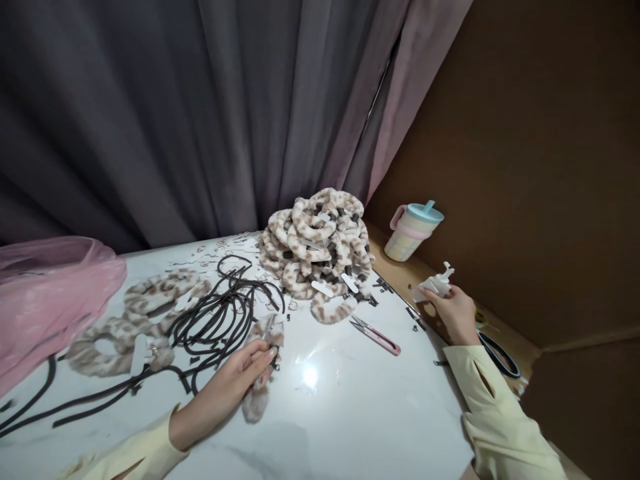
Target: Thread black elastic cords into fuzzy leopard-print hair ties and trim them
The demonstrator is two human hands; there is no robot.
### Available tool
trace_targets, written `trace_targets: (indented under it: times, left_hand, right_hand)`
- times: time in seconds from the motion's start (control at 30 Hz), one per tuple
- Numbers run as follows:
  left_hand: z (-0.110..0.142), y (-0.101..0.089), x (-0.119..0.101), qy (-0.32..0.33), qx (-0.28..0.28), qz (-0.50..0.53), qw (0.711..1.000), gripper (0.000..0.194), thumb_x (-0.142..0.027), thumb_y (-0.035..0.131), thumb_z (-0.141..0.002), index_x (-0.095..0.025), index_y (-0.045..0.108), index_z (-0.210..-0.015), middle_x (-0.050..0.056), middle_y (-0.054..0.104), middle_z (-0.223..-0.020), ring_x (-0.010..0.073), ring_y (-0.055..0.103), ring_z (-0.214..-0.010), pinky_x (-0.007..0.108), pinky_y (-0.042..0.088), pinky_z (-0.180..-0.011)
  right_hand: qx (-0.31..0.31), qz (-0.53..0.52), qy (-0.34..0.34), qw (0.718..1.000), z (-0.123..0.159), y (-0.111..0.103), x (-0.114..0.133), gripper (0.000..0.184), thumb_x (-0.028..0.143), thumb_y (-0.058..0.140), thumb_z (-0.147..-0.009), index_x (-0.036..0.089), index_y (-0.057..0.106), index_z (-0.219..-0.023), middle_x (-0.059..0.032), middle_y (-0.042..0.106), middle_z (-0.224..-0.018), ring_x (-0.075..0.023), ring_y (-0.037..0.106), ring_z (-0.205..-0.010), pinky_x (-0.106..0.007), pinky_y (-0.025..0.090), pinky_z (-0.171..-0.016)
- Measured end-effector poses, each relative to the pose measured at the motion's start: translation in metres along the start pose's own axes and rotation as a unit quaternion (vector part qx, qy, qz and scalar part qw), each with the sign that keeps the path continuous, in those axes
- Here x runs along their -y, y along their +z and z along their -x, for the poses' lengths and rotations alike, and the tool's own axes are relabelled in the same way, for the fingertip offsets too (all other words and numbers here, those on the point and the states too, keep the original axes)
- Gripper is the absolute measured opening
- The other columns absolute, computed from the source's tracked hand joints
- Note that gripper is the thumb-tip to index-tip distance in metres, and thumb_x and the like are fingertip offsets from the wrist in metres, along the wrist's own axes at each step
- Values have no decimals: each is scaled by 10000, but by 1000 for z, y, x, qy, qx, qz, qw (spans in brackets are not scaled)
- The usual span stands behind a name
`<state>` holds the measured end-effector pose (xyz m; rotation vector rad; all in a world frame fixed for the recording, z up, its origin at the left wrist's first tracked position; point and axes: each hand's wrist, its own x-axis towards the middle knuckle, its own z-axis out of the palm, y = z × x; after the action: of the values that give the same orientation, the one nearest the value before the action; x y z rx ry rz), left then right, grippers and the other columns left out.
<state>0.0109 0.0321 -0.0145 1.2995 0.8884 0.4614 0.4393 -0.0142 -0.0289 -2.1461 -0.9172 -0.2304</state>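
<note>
My left hand is closed on a fluffy brown-and-white spotted band, low over the white table. A short dark end shows by its fingertips. At the right edge of the table, my right hand is wrapped around a small white bottle-like thing with a pronged tip. Its lower part is hidden by the fingers. Several finished-looking fluffy spotted rings with white tags are heaped at the back. Pink-handled thread snips lie between my hands. A tangle of dark cord is beside my left hand.
More spotted rings lie at the left, near a pink plastic bag. A lidded tumbler with a blue straw stands at the back right. Black-handled scissors rest beyond my right wrist. Dark cord scraps dot the table edge.
</note>
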Motion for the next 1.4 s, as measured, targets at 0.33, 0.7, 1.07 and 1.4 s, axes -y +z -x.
trace_targets:
  times: [0.33,0.7,1.07,1.4]
  left_hand:
    - [-4,-2,3,15,-65,46,997,417,-587,517,-768,-182,419,-739,-45,415,-635,99,420,-598,221,357,-584]
    - [-7,-5,2,25,-95,10,995,375,-553,435,-828,-186,386,-768,-38,482,-650,78,460,-512,202,366,-473]
    - [-9,-8,4,25,-91,3,996,311,-483,454,-843,-187,394,-772,-18,523,-645,101,509,-567,221,392,-516]
    - [-9,-10,3,28,-81,-2,996,291,-467,443,-856,-188,399,-790,-21,518,-648,104,514,-595,226,391,-552]
  right_hand:
    - [188,23,-345,919,49,-15,88,361,452,447,-856,178,600,-1033,-115,634,-978,-237,565,-804,-329,377,-658]
    - [269,-12,-594,758,121,-4,187,166,124,384,-886,116,522,-977,-93,581,-782,-196,492,-650,-313,374,-578]
    - [279,-72,-584,759,129,3,182,296,25,398,-831,120,487,-1096,-107,591,-893,-201,481,-736,-344,376,-658]
    - [267,-69,-565,777,130,9,179,286,6,403,-812,124,500,-1054,-94,563,-839,-207,468,-727,-327,364,-644]
